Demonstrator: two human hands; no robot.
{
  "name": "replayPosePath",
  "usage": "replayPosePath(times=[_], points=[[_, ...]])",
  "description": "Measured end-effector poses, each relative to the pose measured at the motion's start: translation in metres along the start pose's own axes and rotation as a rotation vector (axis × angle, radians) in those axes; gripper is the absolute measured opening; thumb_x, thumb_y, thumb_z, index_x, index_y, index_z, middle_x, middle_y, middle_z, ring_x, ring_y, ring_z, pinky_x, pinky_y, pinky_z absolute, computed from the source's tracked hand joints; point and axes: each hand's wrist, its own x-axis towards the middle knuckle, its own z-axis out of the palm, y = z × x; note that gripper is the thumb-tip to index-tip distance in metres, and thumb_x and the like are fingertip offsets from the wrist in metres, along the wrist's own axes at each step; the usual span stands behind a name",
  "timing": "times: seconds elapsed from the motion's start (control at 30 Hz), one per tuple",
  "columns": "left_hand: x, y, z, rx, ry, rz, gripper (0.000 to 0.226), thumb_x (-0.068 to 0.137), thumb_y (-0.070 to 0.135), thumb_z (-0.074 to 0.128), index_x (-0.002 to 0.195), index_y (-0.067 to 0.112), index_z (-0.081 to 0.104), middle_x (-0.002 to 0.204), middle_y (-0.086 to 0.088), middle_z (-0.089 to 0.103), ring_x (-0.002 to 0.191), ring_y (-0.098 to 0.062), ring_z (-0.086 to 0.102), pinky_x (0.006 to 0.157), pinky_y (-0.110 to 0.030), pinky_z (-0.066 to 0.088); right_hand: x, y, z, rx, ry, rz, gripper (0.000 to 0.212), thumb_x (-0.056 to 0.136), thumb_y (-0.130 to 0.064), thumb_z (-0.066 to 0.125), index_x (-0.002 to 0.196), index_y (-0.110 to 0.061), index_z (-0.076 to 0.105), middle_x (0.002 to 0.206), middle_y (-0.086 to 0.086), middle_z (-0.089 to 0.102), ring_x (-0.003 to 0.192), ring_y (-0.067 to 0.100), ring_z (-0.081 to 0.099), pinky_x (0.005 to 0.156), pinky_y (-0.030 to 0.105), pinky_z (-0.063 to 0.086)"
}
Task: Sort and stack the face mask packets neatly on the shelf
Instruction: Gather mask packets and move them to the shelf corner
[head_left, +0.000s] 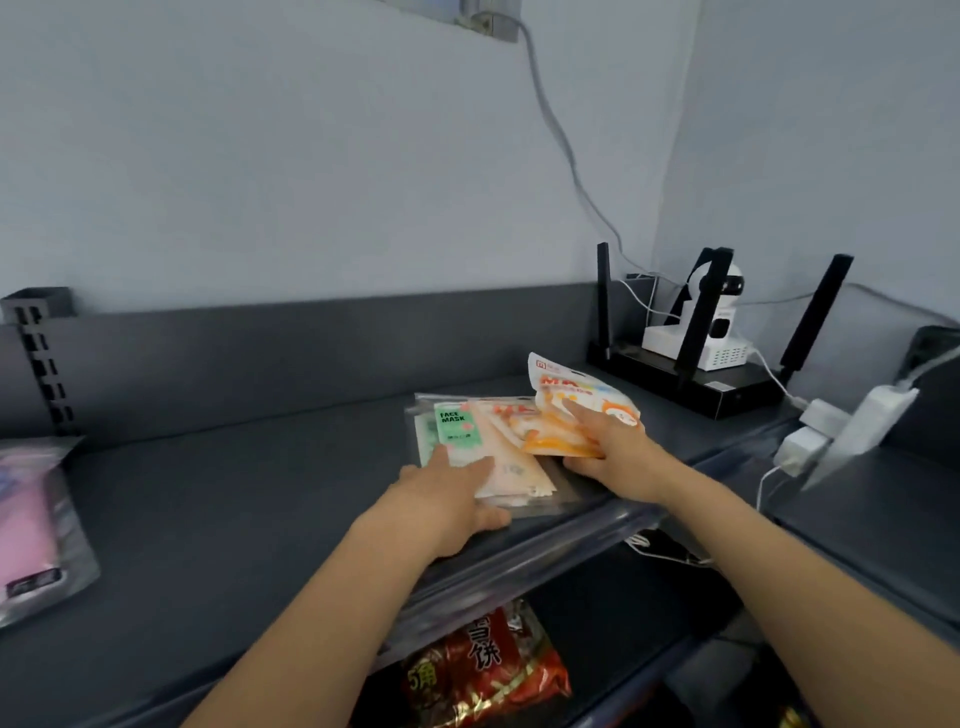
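Note:
A loose pile of face mask packets lies on the dark grey shelf (234, 514) near its front edge. On the pile, a green packet printed FACE MASK (453, 423) lies beside a peach packet (506, 467). My left hand (449, 496) rests flat on the pile with straight fingers. My right hand (610, 441) grips a white and orange packet (576, 402), lifted and tilted above the pile's right side. A pink mask packet (31, 525) in clear wrap lies at the far left of the shelf.
A black router with upright antennas (685, 379) and a white camera (711, 322) stand at the back right. White power adapters and cables (831, 426) sit at the right. Red snack bags (483, 670) lie on the shelf below. A raised grey back panel (311, 353) borders the shelf.

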Motion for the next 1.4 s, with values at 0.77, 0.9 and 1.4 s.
replayPosePath(times=[0.77,0.9,1.4], points=[[0.077,0.040,-0.031,0.142,-0.093,-0.159,0.072,0.091,0.056,0.047,0.149,0.032,0.013,0.154,-0.009,0.024,0.135,-0.029,0.035,0.109,-0.041,0.032,0.093,0.033,-0.012,-0.194,-0.038,-0.025,0.047,0.097,-0.028,0.040,0.141,-0.040,0.031,0.159,-0.008,0.003,0.145,0.034,-0.005,0.105,0.072,0.001],[0.080,0.045,-0.033,0.140,-0.087,-0.188,0.071,0.089,0.055,0.051,0.148,0.034,0.017,0.151,-0.009,0.029,0.129,-0.029,0.042,0.104,-0.038,0.039,0.095,0.056,-0.021,-0.360,-0.004,-0.088,0.063,0.089,0.002,0.042,0.140,-0.032,0.029,0.158,-0.001,0.005,0.145,0.032,0.003,0.109,0.067,0.009],[0.085,0.037,-0.015,0.014,-0.013,-0.189,0.069,0.092,0.052,0.048,0.149,0.033,0.015,0.153,-0.005,0.025,0.137,-0.026,0.032,0.110,-0.039,0.030,0.112,0.043,-0.005,-0.176,-0.012,0.001,0.064,0.094,-0.053,0.036,0.149,-0.033,0.012,0.160,-0.001,-0.002,0.145,0.036,-0.006,0.112,0.062,0.004]])
